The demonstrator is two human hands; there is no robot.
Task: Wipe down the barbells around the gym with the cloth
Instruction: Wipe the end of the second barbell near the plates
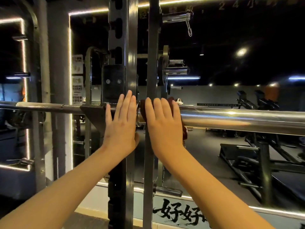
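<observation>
Right hand (165,124) presses dark red cloth (184,131) onto shiny barbell (239,120).

Dim in here, the ceiling (247,22) almost black. White light strips (70,63) glow left of the left hand (121,123), and small round ceiling spots (241,52) burn smeared above and right of the right hand (162,124). The chrome bar (239,119) running right from that hand carries long streaks of glare. Both hands are evenly lit and fairly sharp; machines (257,103) far to their right sit murky, and lines bow near the edges.
</observation>
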